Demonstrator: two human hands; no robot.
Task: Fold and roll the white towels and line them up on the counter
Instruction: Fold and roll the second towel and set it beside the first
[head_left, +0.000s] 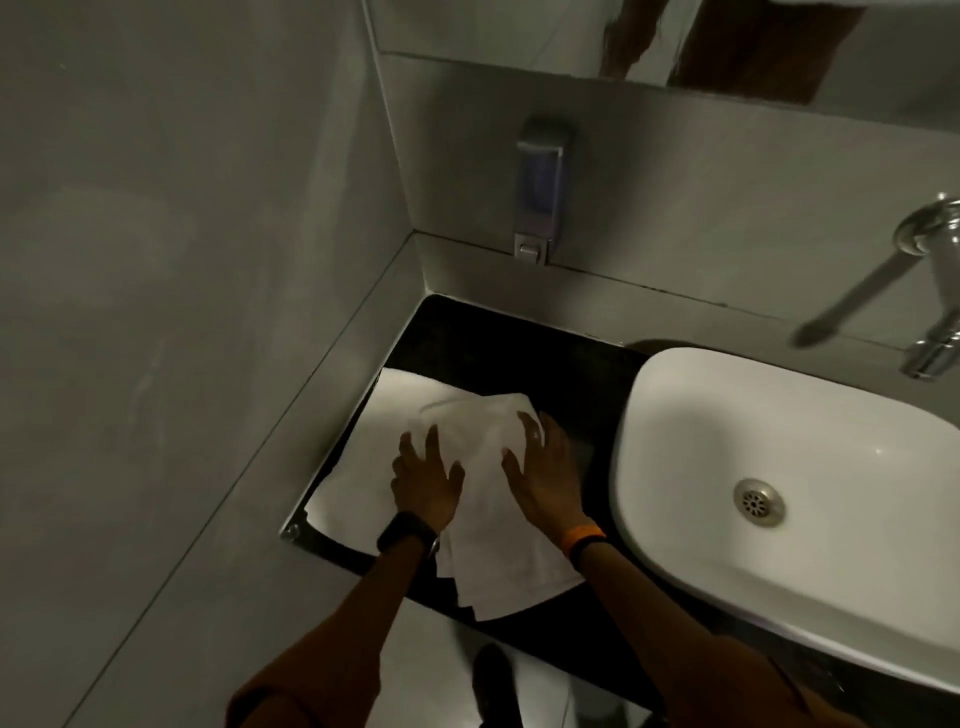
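Two white towels lie on the black counter (483, 343). The lower towel (358, 452) is spread flat against the left wall. A folded white towel (493, 519) lies across it as a long strip, its near end hanging over the counter's front edge. My left hand (423, 478) rests flat on this strip's left side, fingers spread. My right hand (545, 467) presses flat on its right side, fingertips near the far folded end. Neither hand grips the cloth.
A white oval basin (675, 519) stands right of the towels, close to my right wrist. A chrome tap (930, 291) juts from the back wall above it. A soap dispenser (537, 197) hangs on the wall behind. Grey walls close the counter's left side and back.
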